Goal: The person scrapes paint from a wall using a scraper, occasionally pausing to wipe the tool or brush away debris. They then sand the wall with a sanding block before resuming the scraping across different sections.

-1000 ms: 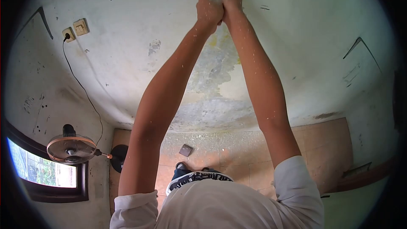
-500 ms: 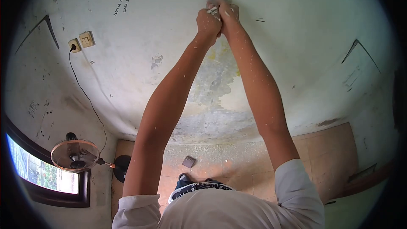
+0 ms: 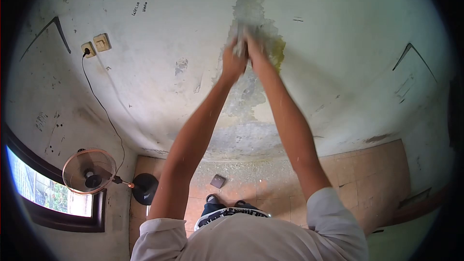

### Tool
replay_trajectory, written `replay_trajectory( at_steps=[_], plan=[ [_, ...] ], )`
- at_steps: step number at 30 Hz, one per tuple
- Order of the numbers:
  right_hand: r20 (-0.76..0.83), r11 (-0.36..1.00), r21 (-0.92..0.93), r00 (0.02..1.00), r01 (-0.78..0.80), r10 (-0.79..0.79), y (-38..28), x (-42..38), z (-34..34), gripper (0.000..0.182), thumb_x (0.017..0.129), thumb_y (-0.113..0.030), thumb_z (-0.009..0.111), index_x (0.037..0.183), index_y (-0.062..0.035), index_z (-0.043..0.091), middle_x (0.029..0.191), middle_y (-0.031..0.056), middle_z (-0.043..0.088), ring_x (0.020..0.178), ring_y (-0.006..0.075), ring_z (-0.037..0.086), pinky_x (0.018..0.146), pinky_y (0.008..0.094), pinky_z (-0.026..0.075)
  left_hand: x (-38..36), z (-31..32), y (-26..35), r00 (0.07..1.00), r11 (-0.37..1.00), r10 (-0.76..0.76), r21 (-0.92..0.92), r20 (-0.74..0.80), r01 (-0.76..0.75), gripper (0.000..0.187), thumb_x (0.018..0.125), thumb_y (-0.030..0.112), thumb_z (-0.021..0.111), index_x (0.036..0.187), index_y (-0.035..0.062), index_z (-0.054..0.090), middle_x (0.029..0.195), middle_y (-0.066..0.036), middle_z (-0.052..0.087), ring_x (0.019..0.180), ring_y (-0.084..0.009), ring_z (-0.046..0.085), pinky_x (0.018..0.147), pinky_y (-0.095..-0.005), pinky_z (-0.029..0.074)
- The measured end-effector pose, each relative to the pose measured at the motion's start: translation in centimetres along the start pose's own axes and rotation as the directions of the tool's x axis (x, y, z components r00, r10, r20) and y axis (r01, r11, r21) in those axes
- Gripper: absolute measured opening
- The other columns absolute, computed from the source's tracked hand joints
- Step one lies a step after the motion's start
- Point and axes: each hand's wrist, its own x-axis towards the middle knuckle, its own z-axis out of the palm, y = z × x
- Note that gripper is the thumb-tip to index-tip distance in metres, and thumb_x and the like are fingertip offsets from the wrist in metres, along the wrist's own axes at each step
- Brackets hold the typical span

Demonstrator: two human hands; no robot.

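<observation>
Both my arms reach out to a pale wall (image 3: 324, 58) with peeling paint. My left hand (image 3: 234, 60) and my right hand (image 3: 255, 50) are side by side, smeared by motion, against a bare grey patch (image 3: 250, 2). Their fingers look closed around something at the wall, but its kind is hidden by the hands and blur. A greyish-white bit of it shows between the hands. Yellowish stained plaster (image 3: 279, 53) lies just right of my right hand. Pale flecks dot my forearms.
A standing fan (image 3: 89, 171) is at the left by a window (image 3: 46, 188), its cord running to a socket (image 3: 87, 49) beside a switch (image 3: 102, 42). Paint flakes (image 3: 241, 169) and a small dark square object (image 3: 218, 181) lie on the tiled floor near my feet.
Both hands have moved down the wall together, toward me. More of the bare grey patch shows above them, and the yellowish area beside them is now more visible.
</observation>
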Motion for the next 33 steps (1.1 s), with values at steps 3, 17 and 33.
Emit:
replay_trajectory(
  at_steps=[3, 17, 33],
  plan=[
    [0.28, 0.978, -0.198, 0.952, -0.072, 0.126, 17.3, -8.0, -6.8, 0.063, 0.098, -0.062, 0.061, 0.113, -0.0023, 0.074, 0.106, 0.0098, 0.073, 0.096, 0.0195, 0.066, 0.082, 0.04, 0.053, -9.9, -7.1, -13.9, 0.98, 0.724, 0.073, 0.666, 0.185, -0.179, 0.044, 0.102, 0.045, 0.062, 0.109, 0.0042, 0.075, 0.087, -0.023, 0.073, 0.09, -0.0356, 0.074, 0.073, -0.0478, 0.054],
    [0.055, 0.429, -0.88, 0.854, -0.203, 0.517, 54.0, -37.0, -28.5, 0.043, 0.095, -0.038, 0.069, 0.119, -0.0025, 0.075, 0.121, 0.0194, 0.074, 0.119, 0.0361, 0.068, 0.106, 0.0473, 0.05, -35.8, -17.5, -35.9, 0.819, 0.335, -0.561, 0.871, -0.121, 0.359, 0.027, 0.103, 0.026, 0.059, 0.113, 0.0036, 0.07, 0.094, -0.019, 0.076, 0.09, -0.0323, 0.077, 0.072, -0.046, 0.059],
    [0.141, 0.837, 0.272, 0.88, -0.474, 0.453, 34.5, -27.9, -16.9, 0.036, 0.109, -0.036, 0.058, 0.117, -0.0017, 0.068, 0.102, 0.0098, 0.075, 0.09, 0.0176, 0.073, 0.079, 0.0325, 0.058, -36.7, 2.2, -20.6, 0.776, 0.795, -0.606, 0.109, 0.174, 0.596, 0.032, 0.114, 0.027, 0.045, 0.102, 0.0006, 0.058, 0.063, -0.003, 0.054, 0.042, -0.0097, 0.047, 0.039, -0.0295, 0.039]
  ],
)
